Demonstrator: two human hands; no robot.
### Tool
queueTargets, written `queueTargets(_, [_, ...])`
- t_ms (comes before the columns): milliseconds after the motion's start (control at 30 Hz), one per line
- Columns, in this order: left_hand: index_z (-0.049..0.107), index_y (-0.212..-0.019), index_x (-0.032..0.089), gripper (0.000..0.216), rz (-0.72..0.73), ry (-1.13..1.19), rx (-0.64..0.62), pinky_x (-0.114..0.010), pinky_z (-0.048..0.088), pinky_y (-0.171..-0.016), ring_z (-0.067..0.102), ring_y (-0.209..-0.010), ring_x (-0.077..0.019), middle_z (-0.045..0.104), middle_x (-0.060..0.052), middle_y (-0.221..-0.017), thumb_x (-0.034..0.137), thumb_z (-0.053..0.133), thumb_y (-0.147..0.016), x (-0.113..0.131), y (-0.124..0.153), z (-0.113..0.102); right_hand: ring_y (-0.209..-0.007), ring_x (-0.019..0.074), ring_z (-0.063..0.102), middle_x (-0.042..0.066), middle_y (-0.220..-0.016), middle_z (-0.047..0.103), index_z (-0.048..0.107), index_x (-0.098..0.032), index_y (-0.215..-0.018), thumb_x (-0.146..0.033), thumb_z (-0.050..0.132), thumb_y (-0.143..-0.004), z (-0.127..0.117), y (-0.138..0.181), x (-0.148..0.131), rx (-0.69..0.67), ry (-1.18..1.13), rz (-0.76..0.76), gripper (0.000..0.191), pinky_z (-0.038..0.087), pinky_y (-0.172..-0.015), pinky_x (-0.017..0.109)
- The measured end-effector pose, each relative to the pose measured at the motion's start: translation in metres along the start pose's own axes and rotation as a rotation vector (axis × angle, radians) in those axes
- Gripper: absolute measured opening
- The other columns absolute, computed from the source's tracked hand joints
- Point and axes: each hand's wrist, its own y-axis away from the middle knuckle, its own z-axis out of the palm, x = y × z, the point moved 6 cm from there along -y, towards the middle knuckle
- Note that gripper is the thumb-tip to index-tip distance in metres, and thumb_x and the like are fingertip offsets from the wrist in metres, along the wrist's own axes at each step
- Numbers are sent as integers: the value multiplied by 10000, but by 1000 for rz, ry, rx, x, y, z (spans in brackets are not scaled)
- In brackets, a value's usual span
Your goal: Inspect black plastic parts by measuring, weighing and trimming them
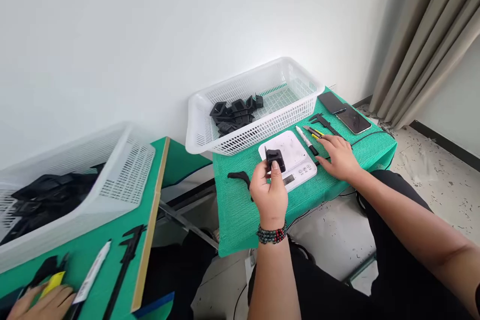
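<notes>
My left hand (270, 191) grips a small black plastic part (275, 159) between thumb and fingers, above the white digital scale (293, 146). The scale's display shows digits too small to read surely. My right hand (338, 156) lies palm down on the green cloth, its fingers stretched out and thumb apart. Its fingertips reach the end of a yellow and black utility knife (312, 131). Beside the knife lies a white marker (304, 139) with a black cap. Left of the scale is a curved black piece (240, 176), partly hidden by my left hand.
A white plastic basket (262, 132) with several black parts (236, 114) stands behind the scale. Black calipers (325, 124) and two phones (353, 119) lie at right. On the left table, a co-worker's hand (45, 302) holds a yellow tool near another basket (123, 180).
</notes>
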Motion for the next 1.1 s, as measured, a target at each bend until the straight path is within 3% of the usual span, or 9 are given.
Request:
queueTargets(133, [732, -1007, 162, 419, -51, 103, -56, -342, 556, -780, 698, -874, -236, 757, -99, -948, 562, 630, -928, -1, 2, 10, -1322, 420, 478, 176, -1490, 562, 564, -228, -1463, -421, 572, -948, 15, -8, -6, -29, 74, 21, 550, 467, -1000, 570])
queueTargets(233, [736, -1038, 195, 380, -193, 367, -122, -345, 565, -797, 707, -959, -244, 762, -98, -1043, 542, 702, -889, -9, 4, 18, -1265, 418, 536, 188, -1466, 582, 556, -200, -1457, -407, 531, -971, 15, -20, 2, -11, 93, 83, 529, 493, -966, 548])
queueTargets(333, [717, -1111, 259, 351, -408, 730, -183, -358, 568, -784, 710, -1037, -253, 747, -90, -1192, 494, 753, -852, -15, 8, 28, -1165, 418, 607, 229, -1288, 690, 542, -129, -1441, -338, 478, -977, 14, -28, 15, -17, 108, 138, 512, 518, -914, 529])
queueTargets(433, [714, -1095, 273, 340, -507, 903, -186, -372, 571, -807, 714, -1044, -251, 751, -81, -1193, 451, 791, -815, -15, 9, 31, -1054, 399, 653, 208, -1106, 748, 555, -123, -1402, -259, 480, -919, 15, -27, 25, 21, 107, 125, 507, 537, -892, 523])
queueTargets(633, [742, -1005, 222, 349, -451, 918, -155, -377, 568, -918, 714, -1065, -250, 770, -66, -1047, 441, 853, -758, -9, 5, 35, -1055, 369, 664, 188, -1161, 687, 625, -145, -1258, -272, 583, -778, 9, -15, 36, 83, -66, 187, 498, 572, -919, 514])
queueTargets(800, [734, -940, 204, 321, -494, 897, -118, -383, 579, -894, 719, -1021, -250, 768, -66, -992, 450, 833, -759, -18, 4, 38, -1042, 328, 659, 154, -1120, 638, 648, -205, -1156, -296, 588, -812, -19, -6, 23, 255, -244, 169, 361, 578, -937, 498])
queueTargets(933, [699, -987, 212, 236, -559, 976, -183, -436, 559, -943, 721, -1028, -250, 758, -69, -1047, 309, 754, -780, -23, 4, 42, -1042, 317, 653, 146, -1135, 605, 600, -241, -1131, -330, 618, -844, -29, 11, 6, 393, -390, 142, 301, 597, -850, 477])
queueTargets(1000, [671, -934, 213, 193, -591, 999, -199, -451, 548, -958, 722, -1011, -241, 756, -58, -1015, 220, 707, -745, -24, 4, 43, -946, 284, 676, 119, -1112, 611, 546, -260, -1123, -350, 639, -858, -22, 19, -3, 365, -543, 148, 295, 603, -755, 443])
queueTargets(1100, [629, -854, 215, 199, -624, 1016, -169, -436, 541, -959, 715, -995, -224, 747, -37, -946, 149, 656, -668, -26, 4, 45, -714, 205, 679, 48, -1003, 643, 439, -281, -1134, -387, 672, -889, -4, 26, -18, 205, -875, 185, 354, 583, -624, 375])
